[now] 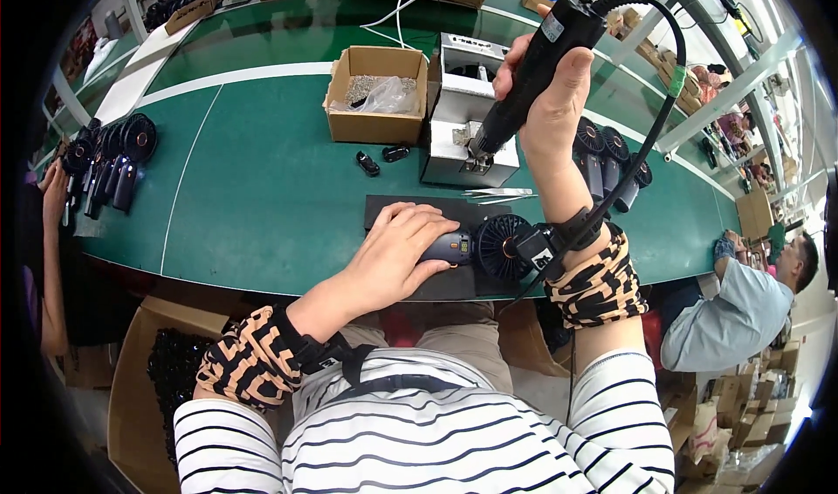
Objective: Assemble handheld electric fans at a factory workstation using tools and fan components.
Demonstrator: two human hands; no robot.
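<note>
My right hand [557, 101] is wrapped round a black electric screwdriver [534, 75], raised over the bench and tilted down to the left. Its tip reaches the front of a silver screw feeder [443, 164]; whether a screw sits on the tip is too small to see. Below, a dark handheld fan [501, 248] lies flat on a black mat [384, 206]. My left hand [403, 248] grips its handle from above, fingers curled over it. The fan's round head points right, partly behind the device on my right wrist.
Beyond the mat lie metal tweezers [497, 194] and two small black parts [367, 163]. A cardboard box [337, 117] holds small metal pieces and a plastic bag. More fans stand at left [113, 162] and right [602, 167]. The screwdriver's cable [653, 140] hangs past my right forearm. People sit at both sides.
</note>
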